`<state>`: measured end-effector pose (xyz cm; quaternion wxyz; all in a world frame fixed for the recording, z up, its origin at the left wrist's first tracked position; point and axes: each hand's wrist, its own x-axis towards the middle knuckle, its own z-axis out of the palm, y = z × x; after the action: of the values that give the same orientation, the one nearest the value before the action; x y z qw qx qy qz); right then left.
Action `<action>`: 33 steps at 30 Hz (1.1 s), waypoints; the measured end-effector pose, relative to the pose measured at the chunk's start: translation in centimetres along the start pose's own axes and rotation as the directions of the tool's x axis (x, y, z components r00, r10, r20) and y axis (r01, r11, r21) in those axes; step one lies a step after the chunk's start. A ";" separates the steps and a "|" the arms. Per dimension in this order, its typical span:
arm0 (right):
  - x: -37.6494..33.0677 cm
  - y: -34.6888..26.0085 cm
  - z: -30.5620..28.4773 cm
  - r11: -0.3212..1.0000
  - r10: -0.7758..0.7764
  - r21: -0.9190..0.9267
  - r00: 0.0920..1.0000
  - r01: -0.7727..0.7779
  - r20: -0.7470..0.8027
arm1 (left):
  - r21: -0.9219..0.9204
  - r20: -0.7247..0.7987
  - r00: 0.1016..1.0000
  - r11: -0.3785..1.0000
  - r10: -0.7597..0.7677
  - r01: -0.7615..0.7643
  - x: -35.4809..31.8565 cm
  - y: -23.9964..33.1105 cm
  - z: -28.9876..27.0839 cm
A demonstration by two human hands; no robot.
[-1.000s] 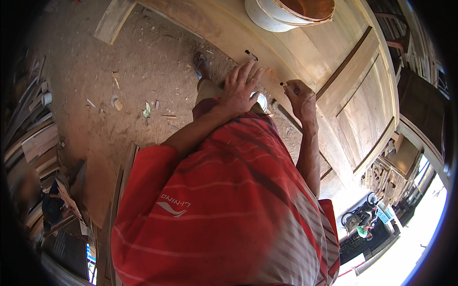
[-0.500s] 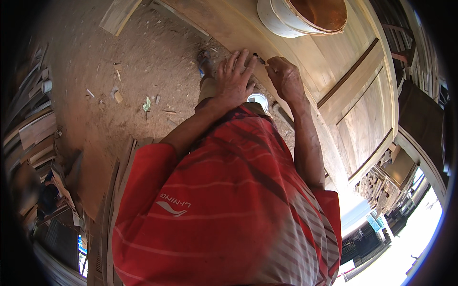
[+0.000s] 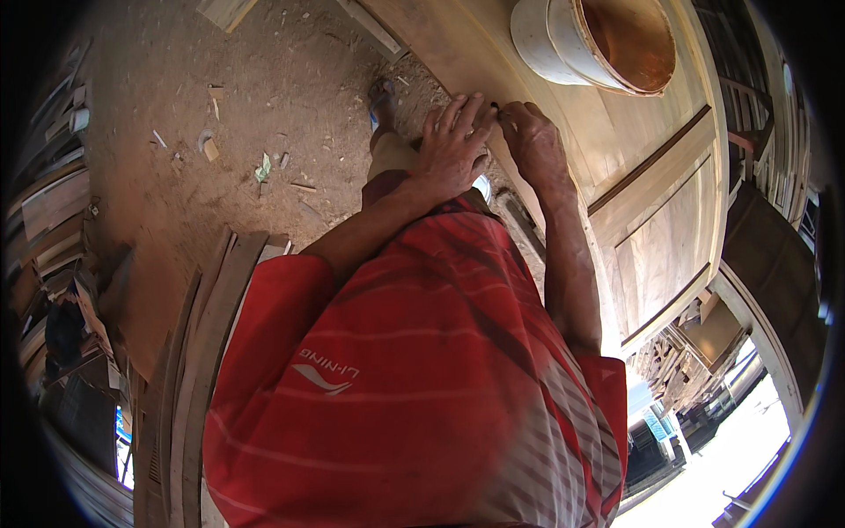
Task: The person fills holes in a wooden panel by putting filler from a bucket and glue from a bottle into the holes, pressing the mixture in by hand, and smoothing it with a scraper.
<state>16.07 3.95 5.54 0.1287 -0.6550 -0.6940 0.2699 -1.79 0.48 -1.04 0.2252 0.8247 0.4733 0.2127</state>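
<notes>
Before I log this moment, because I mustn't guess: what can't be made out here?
All in the head view:
Right hand: curled, its back hides whether it holds anything.
Bucket and wood panel: both cut off by the upper edge.
White thing: partly hidden by left hand; kind unclear.

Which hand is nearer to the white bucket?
Right: the right hand is below-left of the bucket in view; the left hand lies farther to the left.

Head-worn fisheye — facing steeply down, red shirt [image 3: 378, 396] nearest, left hand [image 3: 451, 151] and right hand [image 3: 534, 145] farther off
</notes>
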 end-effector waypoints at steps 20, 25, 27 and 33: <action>-3.2 0.5 1.1 0.982 -0.112 -0.170 0.983 0.087 -0.148 | -0.022 0.021 0.995 0.995 0.093 -0.092 -0.6 -0.7 0.9; -3.2 0.5 1.4 0.980 -0.113 -0.185 0.974 0.077 -0.194 | -0.037 0.050 0.996 0.997 0.072 -0.070 -0.4 -0.5 0.7; -3.5 0.5 1.2 0.963 -0.160 -0.237 0.980 0.130 -0.114 | -0.039 0.062 0.996 0.998 0.060 -0.057 -0.5 -0.4 0.6; -5.5 1.4 2.3 0.942 -0.064 -0.335 0.967 -0.023 -0.246 | 0.014 0.092 0.995 0.999 0.049 -0.051 -0.4 0.0 0.5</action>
<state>16.60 -1.91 3.89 0.1056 -0.6892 -0.7143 0.0606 -1.73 0.02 -1.50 0.2345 0.8469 0.4434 0.1766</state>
